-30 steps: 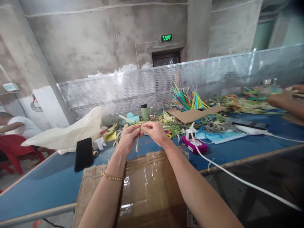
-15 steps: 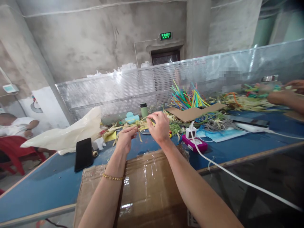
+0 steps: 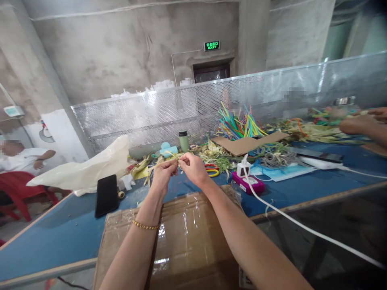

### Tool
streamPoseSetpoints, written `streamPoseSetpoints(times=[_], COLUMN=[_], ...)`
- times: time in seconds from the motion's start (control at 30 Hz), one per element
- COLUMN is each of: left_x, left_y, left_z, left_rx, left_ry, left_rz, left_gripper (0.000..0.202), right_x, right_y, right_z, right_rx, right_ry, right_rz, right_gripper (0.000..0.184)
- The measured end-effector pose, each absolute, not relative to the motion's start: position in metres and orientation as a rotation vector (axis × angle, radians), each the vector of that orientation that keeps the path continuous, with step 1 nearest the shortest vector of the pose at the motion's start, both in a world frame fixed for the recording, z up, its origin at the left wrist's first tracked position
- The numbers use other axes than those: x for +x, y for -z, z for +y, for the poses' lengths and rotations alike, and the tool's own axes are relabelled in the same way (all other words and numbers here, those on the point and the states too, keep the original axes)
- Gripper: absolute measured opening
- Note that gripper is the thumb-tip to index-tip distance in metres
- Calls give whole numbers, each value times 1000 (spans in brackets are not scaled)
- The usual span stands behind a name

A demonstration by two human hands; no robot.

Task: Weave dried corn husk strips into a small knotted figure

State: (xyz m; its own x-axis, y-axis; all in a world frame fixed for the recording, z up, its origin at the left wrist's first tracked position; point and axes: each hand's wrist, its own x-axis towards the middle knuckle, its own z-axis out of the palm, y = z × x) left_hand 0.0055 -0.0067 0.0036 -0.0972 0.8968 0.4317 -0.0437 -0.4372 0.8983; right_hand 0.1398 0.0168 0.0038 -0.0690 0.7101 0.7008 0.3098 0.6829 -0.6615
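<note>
Having moved back toward the left hand (image 3: 164, 174), the right hand (image 3: 195, 169) is pinching a pale strip (image 3: 175, 157); both grips are holding it above the blue bench (image 3: 51, 237), beyond the cardboard box (image 3: 193, 241).

I am in what looks like a handcraft workshop: a bare, rough grey wall (image 3: 115, 52) rises ahead, with a lit green exit sign (image 3: 212, 46) near twelve o'clock. A long blue worktable (image 3: 60, 237) stretches across in front of me, backed by a perforated metal screen (image 3: 145, 117). At one o'clock is a bunch of brightly coloured stems (image 3: 234, 125); pale, husk-like strips (image 3: 325, 133) litter the tabletop towards two. There, another person's hands (image 3: 358, 124) reach in; at ten, someone in white (image 3: 26, 160) sits by a red chair (image 3: 18, 185).
</note>
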Motion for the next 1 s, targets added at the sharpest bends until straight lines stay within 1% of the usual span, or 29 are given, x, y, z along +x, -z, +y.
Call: streamPoseSetpoints(times=[0.07,0.13,0.3,0.5,0.67,0.8,0.9,1.0], left_x=[5,5,7,6,6,9,8,8], left_y=[-5,-6,-7,-3,-2,-2,-1,1], left_z=[-8,-9,-12,-9,-8,-10,-10,-9], left_rx=[1511,1574,1577,1525,1539,1612,1617,1518], left_ry=[-1641,-1646,-1665,-1685,-1768,-1877,-1881,-1885], left_rz=[1002,1011,988,865,924,933,998,967], left_gripper=[13,19,14,18,19,26,34,35], right_x=[141,141,142,139,137,136,136,135], right_y=[-4,-5,-6,-6,-4,-4,-4,-4], right_z=[17,17,16,11,8,6,5,5], right_rx=[-868,-873,-843,-799,-821,-797,-778,-764], right_ry=[-278,-258,-306,-384,-383,-394,-405,-423], right_rz=[-1676,-1685,-1692,-1724,-1712,-1719,-1727,-1729], right_gripper=[9,9,11,12,16,19,18,17])
